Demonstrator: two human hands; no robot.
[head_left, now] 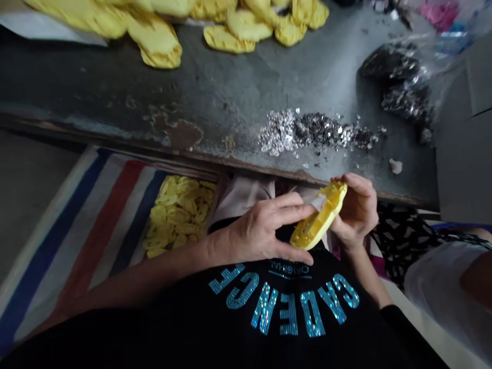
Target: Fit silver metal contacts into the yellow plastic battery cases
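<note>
A yellow shell-like piece (326,218) with a ribbed inner side is held tilted in front of my chest, below the table's edge. My right hand (355,210) grips its upper right end between thumb and fingers. From the left, my left hand (269,225) reaches to the piece, its thumb under the lower edge and its fingers at the open side. A small whitish bit (318,202) shows at the left fingertips against the piece. Small shiny silver parts (284,133) lie heaped on the grey table (215,97) just beyond my hands.
More yellow pieces (161,41) lie along the table's far side. A dark bag with silver parts (407,92) stands at the right. Below left, yellow pieces (180,212) fill a striped sack (103,225). Another person's leg (442,271) is at the lower right.
</note>
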